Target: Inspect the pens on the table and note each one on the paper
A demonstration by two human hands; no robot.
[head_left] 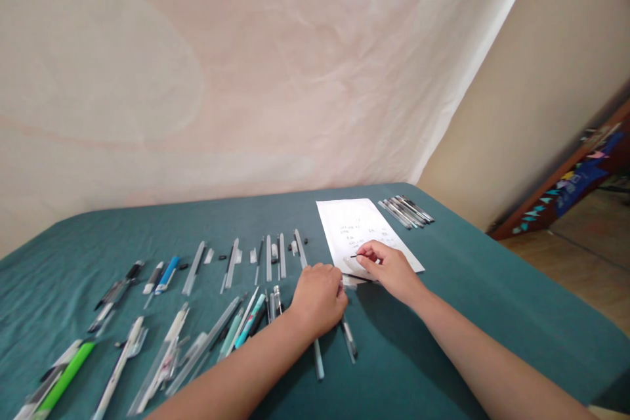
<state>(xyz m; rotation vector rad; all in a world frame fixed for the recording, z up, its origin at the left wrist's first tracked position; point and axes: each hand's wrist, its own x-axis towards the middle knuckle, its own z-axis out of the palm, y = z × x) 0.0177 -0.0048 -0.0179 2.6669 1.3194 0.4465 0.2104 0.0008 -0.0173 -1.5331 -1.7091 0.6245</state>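
My right hand (pixel 386 269) is above the lower part of a white sheet of paper (pixel 339 213) with handwriting on it. Its thumb and fingers pinch a thin dark stick (pixel 353 256) that looks like a pen refill. A longer black refill (pixel 358 277) runs from near my left fingers to below my right hand. My left hand (pixel 319 295) is closed at the paper's lower left corner; whatever it grips is hidden. Beneath it, a clear pen barrel (pixel 319 357) and a clear pen with a dark end (pixel 349 338) point toward me.
A row of taken-apart pens, with barrels (pixel 269 258) and small caps (pixel 253 256), lies left of the paper. Nearer are several more pens, one bright green (pixel 66 377) and one blue (pixel 167 274). Several clear pens (pixel 406 211) lie at the back right of the green-covered table (pixel 467 269).
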